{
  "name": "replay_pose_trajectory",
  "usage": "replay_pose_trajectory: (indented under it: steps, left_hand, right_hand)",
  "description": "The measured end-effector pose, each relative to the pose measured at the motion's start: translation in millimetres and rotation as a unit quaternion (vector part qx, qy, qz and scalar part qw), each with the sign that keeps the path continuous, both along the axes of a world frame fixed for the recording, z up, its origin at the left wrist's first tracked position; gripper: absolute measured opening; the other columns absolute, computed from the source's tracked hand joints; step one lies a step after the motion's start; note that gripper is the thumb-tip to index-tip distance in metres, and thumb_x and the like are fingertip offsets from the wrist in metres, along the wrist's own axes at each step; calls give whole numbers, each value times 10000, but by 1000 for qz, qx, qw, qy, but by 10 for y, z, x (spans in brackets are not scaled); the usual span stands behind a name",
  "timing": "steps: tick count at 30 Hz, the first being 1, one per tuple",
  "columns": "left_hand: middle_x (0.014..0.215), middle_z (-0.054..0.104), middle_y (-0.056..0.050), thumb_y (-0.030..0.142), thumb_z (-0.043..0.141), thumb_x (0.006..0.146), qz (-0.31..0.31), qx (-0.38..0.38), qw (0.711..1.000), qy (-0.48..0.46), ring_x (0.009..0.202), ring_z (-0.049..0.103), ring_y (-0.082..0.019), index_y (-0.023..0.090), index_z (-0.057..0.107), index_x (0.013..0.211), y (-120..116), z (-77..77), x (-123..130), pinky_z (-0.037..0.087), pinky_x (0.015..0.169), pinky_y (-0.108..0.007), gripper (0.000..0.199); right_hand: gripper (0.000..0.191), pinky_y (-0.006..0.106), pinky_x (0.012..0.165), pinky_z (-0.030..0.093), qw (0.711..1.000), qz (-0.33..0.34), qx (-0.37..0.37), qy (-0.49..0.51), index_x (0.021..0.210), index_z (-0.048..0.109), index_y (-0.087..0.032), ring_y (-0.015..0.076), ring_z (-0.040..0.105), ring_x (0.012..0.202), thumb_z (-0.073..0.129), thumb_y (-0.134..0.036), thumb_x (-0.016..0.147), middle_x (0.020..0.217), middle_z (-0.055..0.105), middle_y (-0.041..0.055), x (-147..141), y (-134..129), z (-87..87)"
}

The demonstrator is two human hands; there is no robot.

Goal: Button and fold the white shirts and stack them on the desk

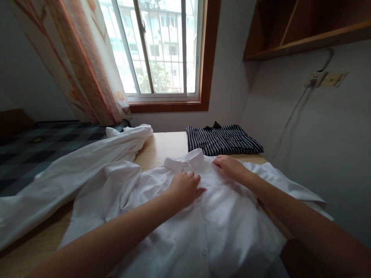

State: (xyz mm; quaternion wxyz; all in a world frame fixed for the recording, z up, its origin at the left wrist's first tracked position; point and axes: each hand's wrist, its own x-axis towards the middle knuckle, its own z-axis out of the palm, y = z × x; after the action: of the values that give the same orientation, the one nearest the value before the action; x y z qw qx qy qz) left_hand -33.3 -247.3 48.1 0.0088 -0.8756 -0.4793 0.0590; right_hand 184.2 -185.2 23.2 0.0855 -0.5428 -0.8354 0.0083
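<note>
A white button-up shirt [174,227] lies front side up across the table, its collar [185,160] toward the window. My left hand [185,187] rests on the button placket just below the collar, fingers bent and thumb spread away from them. Near the shirt's right shoulder, my right hand [227,166] has its fingertips drawn together on the cloth. The fabric is wrinkled around both hands. One shirt sleeve [290,185] spreads out to the right, partly behind my right forearm.
A folded black-and-white striped shirt [223,139] lies at the table's far edge. More white cloth [72,170] stretches along the left side, beside a dark checked bed surface [43,143]. The wooden table [168,143] stands below a window [162,50]. A cord [290,116] hangs down the right wall.
</note>
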Motion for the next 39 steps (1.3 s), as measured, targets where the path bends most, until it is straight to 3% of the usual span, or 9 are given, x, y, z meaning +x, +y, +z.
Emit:
replay_pose_trajectory:
  steps: [4, 7, 10, 14, 20, 27, 34, 39]
  left_hand:
    - [1062, 693, -143, 320, 412, 1000, 20, 137, 989, -59, 1032, 618, -284, 151, 697, 1064, 591, -42, -111, 478, 849, -395, 338]
    - [1046, 703, -132, 449, 474, 977, 38, 154, 981, -111, 1010, 607, -275, 159, 714, 1031, 948, -153, -70, 453, 857, -383, 381]
    - [973, 728, -117, 579, 499, 938, 58, 146, 976, -151, 961, 621, -274, 170, 733, 922, 1120, -262, 64, 437, 852, -388, 471]
    - [967, 747, -102, 458, 453, 985, 76, 157, 968, -181, 969, 633, -262, 188, 726, 896, 1158, -383, 185, 421, 863, -386, 394]
    - [1084, 751, -82, 280, 398, 998, 49, 153, 963, -217, 1002, 642, -245, 219, 661, 1233, 1215, -530, 71, 426, 892, -367, 359]
    - [1131, 734, -72, 292, 343, 1016, 34, 153, 957, -244, 997, 626, -243, 244, 560, 1391, 1263, -565, 13, 420, 896, -365, 436]
    - [1157, 680, -106, 316, 296, 1025, 41, 170, 967, -187, 1105, 534, -268, 279, 449, 1484, 1264, -568, 61, 353, 971, -410, 486]
    - [1191, 639, -116, 367, 305, 1023, 58, 179, 965, -184, 1131, 517, -275, 228, 403, 1509, 1250, -606, 45, 352, 987, -410, 515]
  right_hand:
    - [313, 281, 875, 441, 1000, -4, 5, -12, 900, 738, -147, 201, 621, 928, 431, -133, 959, 1019, 711, 118, -318, 134, -160]
    - [293, 310, 930, 430, 999, -4, 35, 18, 959, 735, -165, 218, 596, 1002, 443, -140, 961, 1041, 708, 115, -352, 174, -298]
    - [298, 294, 947, 436, 994, -2, 37, 106, 1060, 720, -171, 196, 602, 1019, 460, -104, 932, 1078, 697, 98, -241, 241, -380]
    - [312, 266, 951, 440, 975, -86, 56, 198, 1130, 676, -150, 179, 615, 1042, 465, -83, 910, 1124, 663, 105, 14, 377, -438]
    - [243, 271, 768, 444, 974, -186, 47, 125, 1145, 638, -192, 205, 630, 952, 518, -310, 970, 1139, 626, 95, 156, 423, -506]
    - [300, 269, 648, 382, 971, -217, 59, 80, 995, 670, -209, 192, 626, 866, 442, -403, 1014, 1058, 628, 79, 153, 404, -427]
    - [384, 272, 689, 409, 969, -241, 55, 28, 1069, 670, -219, 203, 647, 880, 347, -427, 1045, 1095, 653, 100, 217, 442, -374]
    - [349, 285, 716, 437, 965, -260, 36, 17, 1099, 653, -209, 227, 661, 927, 397, -437, 1031, 1101, 656, 108, 228, 475, -425]
